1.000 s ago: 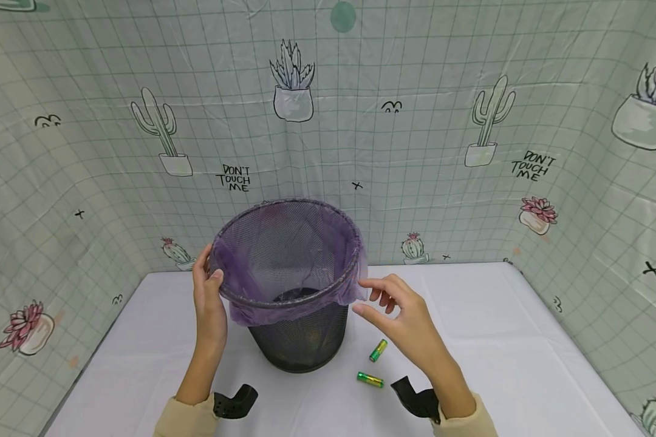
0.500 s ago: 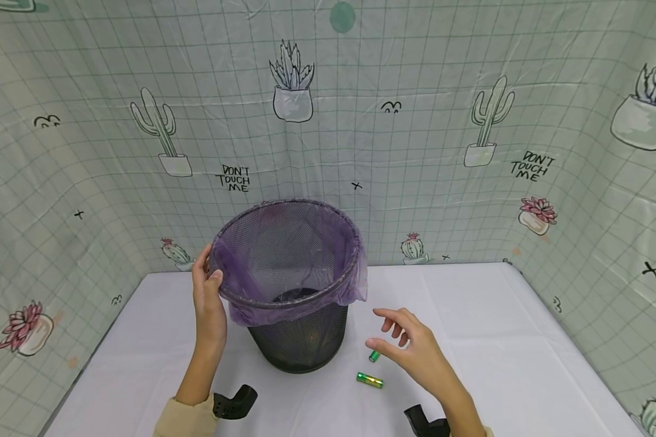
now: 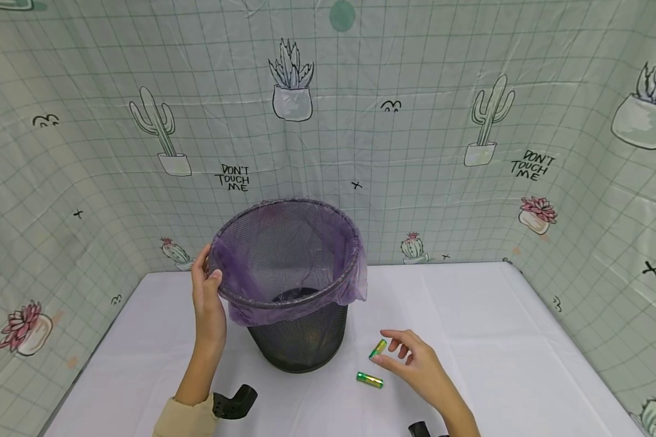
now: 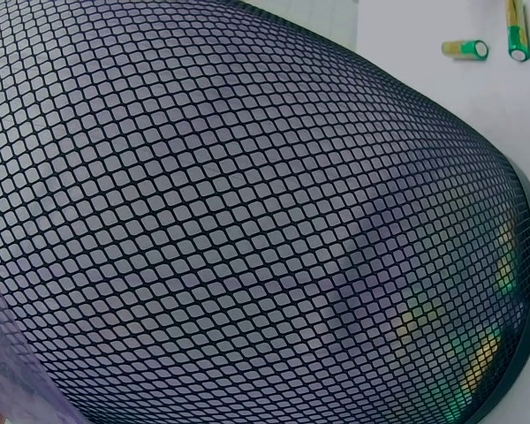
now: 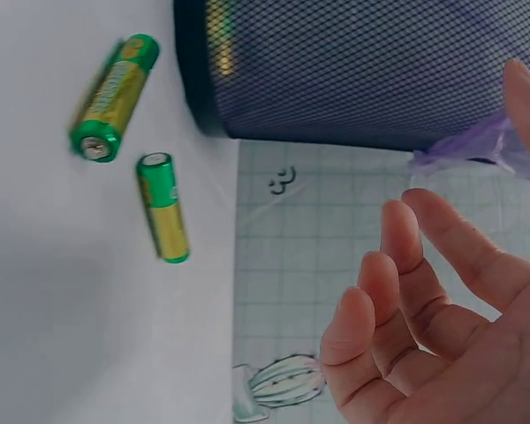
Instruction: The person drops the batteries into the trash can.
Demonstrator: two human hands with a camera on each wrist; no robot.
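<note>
A black mesh wastebasket stands on the white table, lined with a thin purple bin bag folded over its rim. My left hand grips the rim at the left, thumb over the edge. Two green and yellow batteries lie right of the basket: the nearer battery and the farther battery. Close to the farther one is my right hand, thumb and forefinger spread, holding nothing. In the right wrist view a gap separates its fingers from both batteries.
Blurred green and yellow shapes show through the mesh near the basket's base in the left wrist view. Patterned cloth walls the white table at the back and sides. Each wrist carries a black mount.
My right hand has moved away from the bag's right edge, down and toward me, to the farther battery. The left hand keeps its grip on the rim, and the batteries lie where they were.
</note>
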